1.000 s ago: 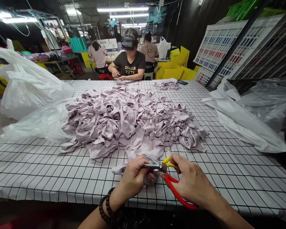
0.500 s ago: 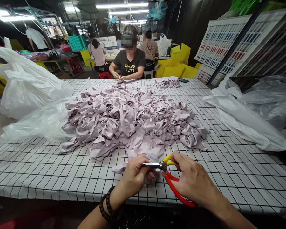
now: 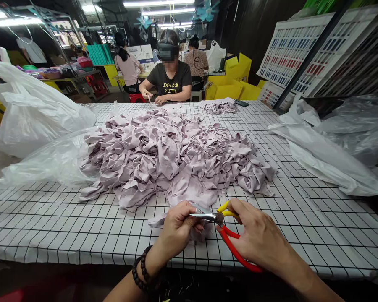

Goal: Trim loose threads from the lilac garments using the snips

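My right hand (image 3: 260,235) grips a pair of scissors (image 3: 236,249) with one yellow and one red handle. Their blades point left, parted, and reach the fingers of my left hand (image 3: 178,226). That hand is closed in a pinch on a pale mauve fabric piece (image 3: 157,221), part of which hangs below the fingers. Exactly where the blades meet the cloth is hidden by my fingers. Just beyond both hands lies a large heap of mauve fabric pieces (image 3: 157,155).
The table (image 3: 66,226) has a white cloth with a black grid. Plastic bags stand left (image 3: 40,113) and right (image 3: 330,155). Across the table a person (image 3: 168,79) handles similar fabric, near a small fabric stack (image 3: 220,106) and a phone (image 3: 242,103).
My hands and the scissors have barely moved, shifting slightly right in view. The person opposite has moved their hands apart, one raised with a strip of fabric.
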The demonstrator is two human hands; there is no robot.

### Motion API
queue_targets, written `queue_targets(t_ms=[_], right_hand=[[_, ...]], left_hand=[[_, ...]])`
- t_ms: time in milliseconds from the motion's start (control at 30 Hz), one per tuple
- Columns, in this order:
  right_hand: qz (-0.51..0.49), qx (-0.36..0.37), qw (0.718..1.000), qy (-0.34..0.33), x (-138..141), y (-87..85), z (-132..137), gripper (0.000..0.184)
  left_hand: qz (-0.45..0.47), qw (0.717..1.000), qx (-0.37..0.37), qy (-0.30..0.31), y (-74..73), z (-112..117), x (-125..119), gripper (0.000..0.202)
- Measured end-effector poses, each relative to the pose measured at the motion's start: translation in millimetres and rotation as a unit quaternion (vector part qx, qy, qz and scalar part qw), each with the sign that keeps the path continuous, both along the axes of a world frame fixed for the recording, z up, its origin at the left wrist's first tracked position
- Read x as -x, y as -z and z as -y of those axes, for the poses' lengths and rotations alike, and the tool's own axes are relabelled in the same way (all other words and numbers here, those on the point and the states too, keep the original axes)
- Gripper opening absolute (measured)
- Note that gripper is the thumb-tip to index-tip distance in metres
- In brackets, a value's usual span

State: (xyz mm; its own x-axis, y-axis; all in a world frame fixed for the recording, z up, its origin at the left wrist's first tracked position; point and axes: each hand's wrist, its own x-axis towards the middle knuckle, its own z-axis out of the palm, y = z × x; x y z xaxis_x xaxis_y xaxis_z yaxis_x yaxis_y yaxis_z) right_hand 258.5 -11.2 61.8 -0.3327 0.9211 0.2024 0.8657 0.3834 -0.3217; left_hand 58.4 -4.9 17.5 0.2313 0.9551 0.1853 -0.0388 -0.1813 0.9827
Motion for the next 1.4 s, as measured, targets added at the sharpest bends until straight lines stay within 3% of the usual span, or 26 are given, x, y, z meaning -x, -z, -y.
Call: queue_targets(t_ms=[433,867,1400], right_hand=[[-0.003,-0.005,1.0,0.01,4.9,-3.2,1.4,0.02],[0.036,0.036,0.998,0.027,4.9,-2.5,1.6,0.023],[0.007,0.0,1.0,0.002,2.6,6.6,-0.4,0.025]], left_hand=[[-0.018,1.0,-0.024,-0.004,4.6,0.3,1.4,0.018],[0.007,1.0,0.02,0.009,1.8,0.0,0.5,0.022],[-0.003,0.999,0.037,0.022,5.4,0.7,4.4,0.028]])
